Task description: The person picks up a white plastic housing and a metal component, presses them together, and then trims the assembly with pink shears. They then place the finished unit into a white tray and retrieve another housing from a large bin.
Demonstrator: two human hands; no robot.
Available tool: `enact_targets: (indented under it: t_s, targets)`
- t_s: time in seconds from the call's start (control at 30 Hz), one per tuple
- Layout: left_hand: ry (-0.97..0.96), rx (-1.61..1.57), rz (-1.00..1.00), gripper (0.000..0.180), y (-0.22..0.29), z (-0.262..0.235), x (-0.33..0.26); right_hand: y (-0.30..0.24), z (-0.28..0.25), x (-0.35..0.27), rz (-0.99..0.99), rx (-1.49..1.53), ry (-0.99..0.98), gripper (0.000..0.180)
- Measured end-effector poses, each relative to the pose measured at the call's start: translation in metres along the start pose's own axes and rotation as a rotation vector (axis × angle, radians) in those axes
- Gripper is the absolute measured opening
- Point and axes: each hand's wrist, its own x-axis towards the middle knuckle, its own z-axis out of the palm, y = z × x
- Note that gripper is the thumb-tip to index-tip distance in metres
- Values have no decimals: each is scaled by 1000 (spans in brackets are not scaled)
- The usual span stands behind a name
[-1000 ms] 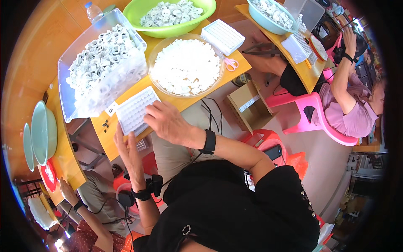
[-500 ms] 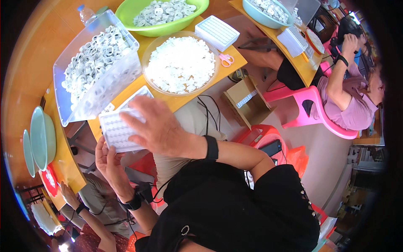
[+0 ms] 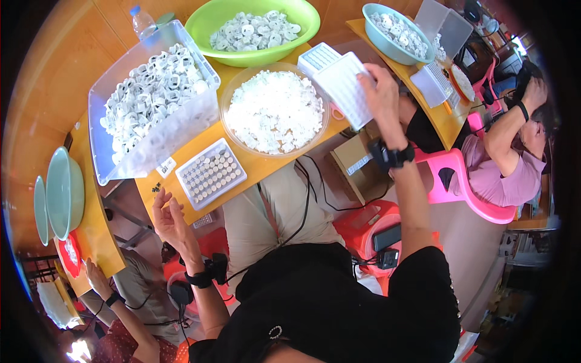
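My right hand (image 3: 382,91) is raised at the right end of the yellow table (image 3: 266,166) and grips a white ribbed tray (image 3: 344,92), held tilted above the table edge beside a white stacked tray (image 3: 317,57). My left hand (image 3: 169,216) hovers empty with fingers apart just off the table's near edge. A white grid tray (image 3: 210,173) with its cells filled by small grey pieces lies flat on the table right above that hand. Behind it stands a clear round bowl (image 3: 319,130) heaped with small white pieces.
A clear bin (image 3: 181,136) of white rings, a green bowl (image 3: 302,37) and a blue bowl (image 3: 370,29) hold more parts. A person in a pink top (image 3: 502,175) sits at right on a pink chair. Another person's hand (image 3: 95,275) works at lower left. A cardboard box (image 3: 354,160) sits under the table.
Both hands were on a white tray at the table's near edge. Now the filled grid tray lies on the table, my right hand has swung up right with a white tray, my left has let go.
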Motion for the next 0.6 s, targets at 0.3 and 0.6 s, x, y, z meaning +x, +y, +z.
enact_targets:
  t_s: [0.3,0.6]
  targets:
    - [137,298,57,23,-42,7,10,60,58,80,71,-189,-183,25]
    - [126,426,104,19,-37,12,9,65,87,76,46,-301,-208,24]
